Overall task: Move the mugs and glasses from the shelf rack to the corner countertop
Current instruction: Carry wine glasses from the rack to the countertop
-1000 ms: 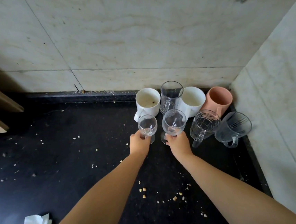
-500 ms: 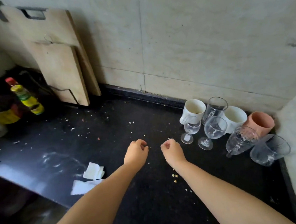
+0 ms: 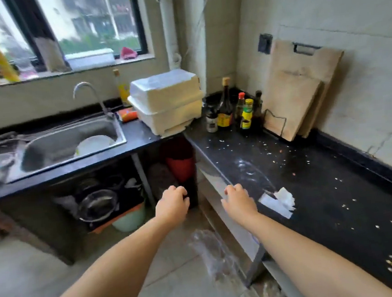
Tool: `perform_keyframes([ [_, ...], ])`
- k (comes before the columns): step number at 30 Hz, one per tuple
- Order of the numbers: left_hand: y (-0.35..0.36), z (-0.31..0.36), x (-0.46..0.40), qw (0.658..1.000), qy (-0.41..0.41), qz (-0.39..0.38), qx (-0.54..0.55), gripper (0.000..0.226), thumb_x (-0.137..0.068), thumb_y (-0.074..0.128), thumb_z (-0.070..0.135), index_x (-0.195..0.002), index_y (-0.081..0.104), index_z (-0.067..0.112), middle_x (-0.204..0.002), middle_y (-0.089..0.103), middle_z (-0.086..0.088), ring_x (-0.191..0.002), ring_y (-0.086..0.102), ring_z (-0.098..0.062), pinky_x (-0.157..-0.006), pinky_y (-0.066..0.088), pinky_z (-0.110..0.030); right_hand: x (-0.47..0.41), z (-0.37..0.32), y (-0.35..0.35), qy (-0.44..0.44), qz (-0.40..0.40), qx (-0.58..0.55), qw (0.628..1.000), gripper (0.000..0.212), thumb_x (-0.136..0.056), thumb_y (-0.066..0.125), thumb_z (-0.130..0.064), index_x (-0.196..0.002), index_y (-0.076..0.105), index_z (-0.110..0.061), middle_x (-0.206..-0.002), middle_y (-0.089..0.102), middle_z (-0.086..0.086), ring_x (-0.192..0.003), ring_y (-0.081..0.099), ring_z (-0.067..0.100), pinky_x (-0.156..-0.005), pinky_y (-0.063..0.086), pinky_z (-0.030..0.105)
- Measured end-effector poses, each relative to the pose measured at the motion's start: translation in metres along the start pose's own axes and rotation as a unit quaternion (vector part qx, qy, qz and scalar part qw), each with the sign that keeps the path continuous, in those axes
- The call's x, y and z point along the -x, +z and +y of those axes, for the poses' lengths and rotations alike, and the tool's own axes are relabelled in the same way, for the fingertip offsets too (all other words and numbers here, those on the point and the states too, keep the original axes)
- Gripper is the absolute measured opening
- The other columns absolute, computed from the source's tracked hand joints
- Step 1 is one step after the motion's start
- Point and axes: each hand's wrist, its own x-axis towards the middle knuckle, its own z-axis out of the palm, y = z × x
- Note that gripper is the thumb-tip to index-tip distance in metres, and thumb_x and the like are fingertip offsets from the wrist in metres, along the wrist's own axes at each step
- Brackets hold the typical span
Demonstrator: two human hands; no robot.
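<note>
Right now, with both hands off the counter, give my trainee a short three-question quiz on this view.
1. True or false: the left hand is holding a glass.
2. Multiple choice: what leans against the wall behind the sauce bottles? A) a frying pan B) wooden cutting boards C) a tray
3. Fill in: the white foam boxes sit stacked on the counter just right of the ____.

Key
1. False; both it and the right hand hold nothing.
2. B, the cutting boards.
3. The sink.
</note>
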Motion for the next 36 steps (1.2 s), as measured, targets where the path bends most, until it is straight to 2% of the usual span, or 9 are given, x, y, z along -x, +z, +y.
perform_keyframes([
  [5, -0.069, -0.133, 0.050, 0.992, -0.108, 0.053, -0.032, 0.030, -0.092, 0.049, 0.032, -0.116, 0.059, 0.017, -0.117, 0.054, -0.008, -0.115, 0.051, -0.028, -0.092, 0.047, -0.041, 0.017, -0.136, 0.046, -0.149, -0.025, 0.075, 0.986, 0.035, -0.097, 0.044, -0.033, -0.126, 0.046, -0.015, -0.132, 0.044, 0.008, -0.121, 0.045, 0.028, -0.095, 0.043, 0.041],
  [10, -0.115, -0.221, 0.097, 0.976, -0.189, 0.090, -0.053, 0.033, -0.093, 0.047, 0.034, -0.120, 0.057, 0.019, -0.121, 0.054, -0.007, -0.119, 0.050, -0.027, -0.094, 0.046, -0.041, 0.025, -0.240, 0.082, -0.265, -0.050, 0.129, 0.954, 0.036, -0.097, 0.043, -0.034, -0.127, 0.044, -0.015, -0.132, 0.045, 0.007, -0.121, 0.045, 0.028, -0.095, 0.044, 0.042],
  [18, -0.181, -0.361, 0.159, 0.923, -0.341, 0.173, 0.053, 0.024, -0.093, 0.051, 0.031, -0.108, 0.063, 0.017, -0.112, 0.058, -0.008, -0.104, 0.058, -0.025, -0.093, 0.051, -0.043, 0.041, -0.419, 0.157, -0.413, -0.107, 0.144, 0.893, 0.034, -0.097, 0.042, -0.035, -0.124, 0.046, -0.015, -0.129, 0.048, 0.009, -0.118, 0.048, 0.030, -0.093, 0.042, 0.042],
  [21, -0.208, -0.418, 0.158, 0.899, -0.379, 0.211, 0.063, 0.019, -0.093, 0.052, 0.029, -0.102, 0.063, 0.018, -0.108, 0.058, -0.006, -0.095, 0.058, -0.020, -0.088, 0.052, -0.039, 0.040, -0.493, 0.187, -0.454, -0.125, 0.126, 0.873, 0.035, -0.096, 0.044, -0.034, -0.125, 0.046, -0.015, -0.128, 0.049, 0.009, -0.118, 0.049, 0.031, -0.094, 0.043, 0.043],
  [24, -0.237, -0.466, 0.151, 0.889, -0.397, 0.218, 0.058, 0.021, -0.093, 0.050, 0.030, -0.104, 0.064, 0.018, -0.109, 0.059, -0.005, -0.092, 0.055, -0.016, -0.080, 0.050, -0.032, 0.032, -0.561, 0.208, -0.484, -0.130, 0.117, 0.858, 0.037, -0.096, 0.045, -0.035, -0.126, 0.046, -0.015, -0.127, 0.049, 0.010, -0.117, 0.049, 0.032, -0.093, 0.044, 0.045],
  [28, -0.281, -0.522, 0.146, 0.888, -0.408, 0.202, 0.060, 0.028, -0.094, 0.047, 0.030, -0.110, 0.063, 0.014, -0.114, 0.057, -0.008, -0.107, 0.057, -0.025, -0.093, 0.050, -0.043, 0.022, -0.646, 0.232, -0.498, -0.141, 0.103, 0.850, 0.035, -0.095, 0.046, -0.034, -0.125, 0.047, -0.015, -0.125, 0.050, 0.011, -0.115, 0.051, 0.032, -0.091, 0.046, 0.045],
  [36, -0.365, -0.642, 0.133, 0.868, -0.418, 0.257, 0.081, 0.024, -0.091, 0.050, 0.026, -0.104, 0.065, 0.011, -0.110, 0.060, -0.013, -0.103, 0.058, -0.032, -0.092, 0.050, -0.045, 0.013, -0.801, 0.260, -0.553, -0.133, 0.086, 0.818, 0.032, -0.095, 0.046, -0.032, -0.121, 0.048, -0.014, -0.123, 0.052, 0.012, -0.113, 0.053, 0.034, -0.089, 0.046, 0.046],
])
